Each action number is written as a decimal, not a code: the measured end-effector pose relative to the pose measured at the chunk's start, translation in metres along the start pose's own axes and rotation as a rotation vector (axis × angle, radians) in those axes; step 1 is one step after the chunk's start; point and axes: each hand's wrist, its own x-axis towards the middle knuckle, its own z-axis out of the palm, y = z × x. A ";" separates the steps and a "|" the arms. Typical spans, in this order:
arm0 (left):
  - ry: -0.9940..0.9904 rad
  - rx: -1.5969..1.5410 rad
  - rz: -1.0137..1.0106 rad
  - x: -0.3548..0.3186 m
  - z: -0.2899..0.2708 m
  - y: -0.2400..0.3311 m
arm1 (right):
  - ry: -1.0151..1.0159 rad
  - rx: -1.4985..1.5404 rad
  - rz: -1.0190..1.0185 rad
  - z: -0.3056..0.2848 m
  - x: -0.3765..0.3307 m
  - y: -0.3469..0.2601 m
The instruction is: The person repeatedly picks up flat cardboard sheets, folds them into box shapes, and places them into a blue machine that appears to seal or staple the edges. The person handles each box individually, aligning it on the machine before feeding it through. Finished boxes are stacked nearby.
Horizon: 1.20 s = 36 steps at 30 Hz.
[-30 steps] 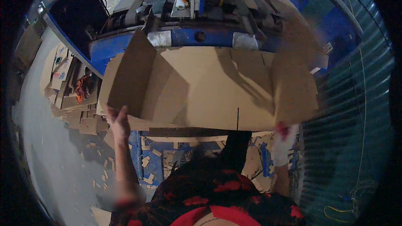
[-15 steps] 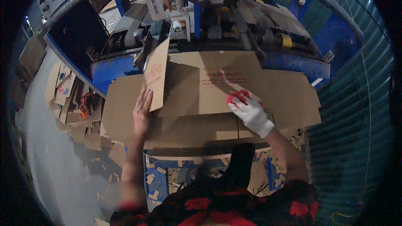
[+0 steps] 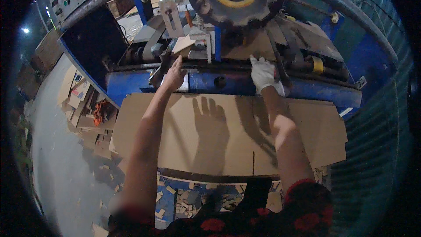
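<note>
Head view, clock taken from view centre: bare left hand (image 3: pixel 174 78) pointed forward at 10 o'clock, fingers straight; could not tell whether it gripped anything. White-gloved right hand (image 3: pixel 263 74), 2 o'clock, was open, fingers slightly spread, nothing visibly held. Flat brown cardboard piece (image 3: pixel 247 49) lay at 1 o'clock in the blue metal machine (image 3: pixel 204 81). Large tan cardboard sheet (image 3: pixel 239 127) spanned centre toward 6 o'clock, beneath both forearms.

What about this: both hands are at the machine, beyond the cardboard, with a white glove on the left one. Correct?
Not quite: the head view shows the glove on the right hand. That hand and the left hand are at the machine, beyond the cardboard.
</note>
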 end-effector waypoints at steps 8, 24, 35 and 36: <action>-0.056 0.609 -0.610 -0.215 -0.108 -0.011 | 0.017 0.300 -0.018 -0.067 -0.164 0.062; -0.079 0.404 -0.851 -0.355 -0.174 0.009 | 0.433 0.988 1.438 -0.164 -0.454 0.102; 0.257 -0.004 -0.712 -0.306 -0.197 0.001 | 0.370 1.309 1.092 -0.114 -0.409 0.129; 0.328 -0.219 -0.720 -0.304 -0.196 -0.004 | 0.324 1.257 1.158 -0.103 -0.405 0.132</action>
